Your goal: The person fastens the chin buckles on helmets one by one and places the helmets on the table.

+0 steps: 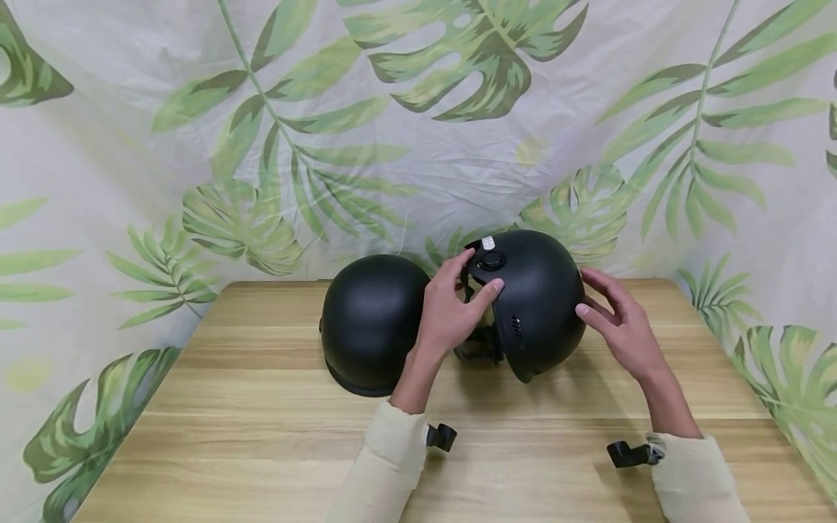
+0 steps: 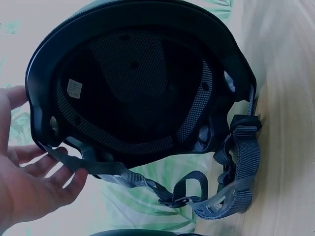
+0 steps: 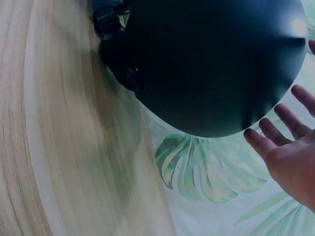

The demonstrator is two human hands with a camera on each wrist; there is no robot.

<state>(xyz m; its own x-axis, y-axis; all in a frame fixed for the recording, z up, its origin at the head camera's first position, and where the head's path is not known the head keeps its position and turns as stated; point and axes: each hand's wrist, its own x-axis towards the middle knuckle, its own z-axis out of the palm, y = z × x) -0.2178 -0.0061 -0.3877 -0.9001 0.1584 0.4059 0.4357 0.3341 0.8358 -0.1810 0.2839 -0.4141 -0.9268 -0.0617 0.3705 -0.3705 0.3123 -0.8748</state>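
Observation:
A black helmet (image 1: 539, 298) is tilted on its side, its opening facing left toward the other helmet. My left hand (image 1: 451, 309) grips its upper rim, thumb on the outer shell by a round black fitting (image 1: 492, 260) and fingers at the inner edge. In the left wrist view those fingers lie against the dark chin strap (image 2: 113, 168), whose buckled part hangs by the tabletop. The padded lining (image 2: 133, 69) bears a small white label (image 2: 74, 89). My right hand (image 1: 624, 330) is at the crown with fingers spread, fingertips at the shell. Whether the helmet touches the table cannot be told.
A second black helmet (image 1: 373, 319) sits dome up on the wooden table (image 1: 261, 436), just left of my left hand. A leaf-patterned cloth (image 1: 458, 174) hangs behind the table. Black mounts (image 1: 441, 437) are strapped at both sleeve cuffs.

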